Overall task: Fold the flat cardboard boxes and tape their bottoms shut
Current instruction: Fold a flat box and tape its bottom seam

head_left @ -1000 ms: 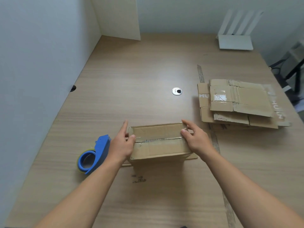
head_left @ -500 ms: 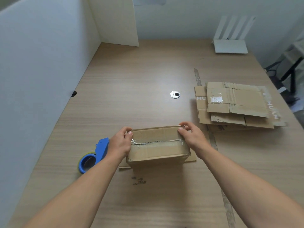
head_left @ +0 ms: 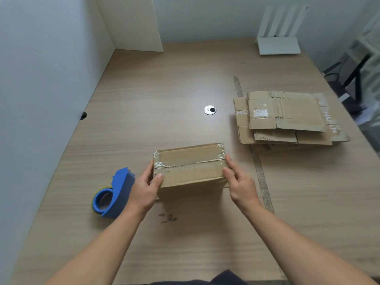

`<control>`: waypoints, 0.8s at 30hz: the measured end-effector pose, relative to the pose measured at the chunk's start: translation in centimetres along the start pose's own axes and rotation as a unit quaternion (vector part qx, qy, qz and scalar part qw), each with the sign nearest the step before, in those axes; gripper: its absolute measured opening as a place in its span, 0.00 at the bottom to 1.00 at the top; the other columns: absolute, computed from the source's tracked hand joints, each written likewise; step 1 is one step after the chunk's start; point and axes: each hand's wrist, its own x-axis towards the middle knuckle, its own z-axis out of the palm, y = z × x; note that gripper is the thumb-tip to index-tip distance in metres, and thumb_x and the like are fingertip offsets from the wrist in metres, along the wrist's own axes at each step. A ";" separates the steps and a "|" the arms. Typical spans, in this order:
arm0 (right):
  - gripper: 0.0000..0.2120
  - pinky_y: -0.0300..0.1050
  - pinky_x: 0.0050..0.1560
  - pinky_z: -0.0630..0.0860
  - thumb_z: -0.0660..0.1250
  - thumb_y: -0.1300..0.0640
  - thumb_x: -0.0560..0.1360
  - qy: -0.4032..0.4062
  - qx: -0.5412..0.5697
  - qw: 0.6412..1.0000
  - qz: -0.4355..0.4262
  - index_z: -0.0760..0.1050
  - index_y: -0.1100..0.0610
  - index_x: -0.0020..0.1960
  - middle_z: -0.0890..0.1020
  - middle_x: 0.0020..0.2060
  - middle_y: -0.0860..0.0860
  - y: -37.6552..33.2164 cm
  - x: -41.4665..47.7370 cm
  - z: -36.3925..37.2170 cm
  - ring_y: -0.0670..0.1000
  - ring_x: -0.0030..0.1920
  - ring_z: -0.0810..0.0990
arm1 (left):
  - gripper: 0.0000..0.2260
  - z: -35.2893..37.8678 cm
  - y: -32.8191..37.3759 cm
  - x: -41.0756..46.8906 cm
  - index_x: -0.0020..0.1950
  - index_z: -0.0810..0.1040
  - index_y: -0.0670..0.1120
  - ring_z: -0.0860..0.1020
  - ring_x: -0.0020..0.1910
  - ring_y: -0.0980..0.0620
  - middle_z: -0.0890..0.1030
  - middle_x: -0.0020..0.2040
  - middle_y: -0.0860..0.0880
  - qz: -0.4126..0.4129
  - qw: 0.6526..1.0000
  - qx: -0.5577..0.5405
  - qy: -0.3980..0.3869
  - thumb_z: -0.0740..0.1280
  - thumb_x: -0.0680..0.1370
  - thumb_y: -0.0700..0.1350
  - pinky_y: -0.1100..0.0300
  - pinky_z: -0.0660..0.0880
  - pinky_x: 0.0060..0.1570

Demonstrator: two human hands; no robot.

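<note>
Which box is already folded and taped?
The box held between the left hand and right hand: it stands assembled with clear tape along its seam. The others lie flat in the stack on the right.

flat cardboard stack (head_left: 287, 114) — lower sheets mostly covered | dark frame (head_left: 358, 83) — blurred, cut off at right edge
</note>
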 end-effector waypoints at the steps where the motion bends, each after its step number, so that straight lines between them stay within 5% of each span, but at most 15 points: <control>1: 0.20 0.17 0.52 0.62 0.65 0.56 0.81 0.011 0.002 1.000 0.004 0.71 0.48 0.73 0.75 0.57 0.32 -0.1 -0.1 0.4 0.19 0.50 0.70 | 0.26 0.1 -0.2 -0.1 0.80 0.59 0.51 0.63 0.72 0.63 0.65 0.76 0.57 -0.002 1.000 0.011 0.002 0.63 0.83 0.46 0.62 0.60 0.72; 6: 0.22 0.30 0.67 0.59 0.62 0.53 0.82 0.009 0.031 0.998 0.059 0.67 0.50 0.76 0.70 0.71 0.42 -0.5 -0.1 1.4 0.33 0.66 0.66 | 0.23 1.0 0.0 0.2 0.79 0.63 0.48 0.64 0.75 0.54 0.68 0.76 0.52 -0.009 0.996 0.060 0.064 0.60 0.84 0.49 0.61 0.59 0.70; 14: 0.18 0.38 0.71 0.64 0.64 0.55 0.82 0.063 0.045 0.993 0.085 0.73 0.54 0.71 0.77 0.67 0.49 -1.3 0.2 1.6 0.46 0.69 0.73 | 0.19 1.2 0.1 0.6 0.73 0.72 0.46 0.74 0.68 0.53 0.77 0.68 0.51 -0.024 0.995 -0.031 0.094 0.64 0.83 0.44 0.53 0.67 0.72; 17: 0.22 0.49 0.74 0.66 0.68 0.45 0.78 0.034 0.128 0.986 0.098 0.76 0.52 0.69 0.79 0.64 0.47 -2.6 0.5 0.4 0.48 0.68 0.75 | 0.19 0.1 0.7 0.3 0.72 0.74 0.44 0.78 0.63 0.55 0.80 0.64 0.49 0.010 0.992 -0.089 0.085 0.66 0.81 0.39 0.62 0.74 0.63; 20: 0.26 0.55 0.66 0.73 0.64 0.35 0.76 0.007 0.178 0.976 0.126 0.78 0.50 0.66 0.83 0.56 0.47 -4.0 1.6 -0.6 0.52 0.60 0.80 | 0.19 -0.6 1.9 0.1 0.69 0.75 0.46 0.80 0.60 0.56 0.82 0.59 0.53 0.059 0.989 -0.127 0.047 0.67 0.79 0.34 0.69 0.77 0.50; 24: 0.25 0.52 0.52 0.78 0.55 0.32 0.79 -0.044 0.185 0.960 0.208 0.81 0.48 0.55 0.83 0.43 0.46 -5.5 3.0 -1.7 0.50 0.48 0.81 | 0.28 -1.1 3.8 0.6 0.71 0.70 0.55 0.77 0.60 0.58 0.77 0.61 0.55 0.087 0.986 -0.143 0.015 0.71 0.71 0.54 0.64 0.74 0.54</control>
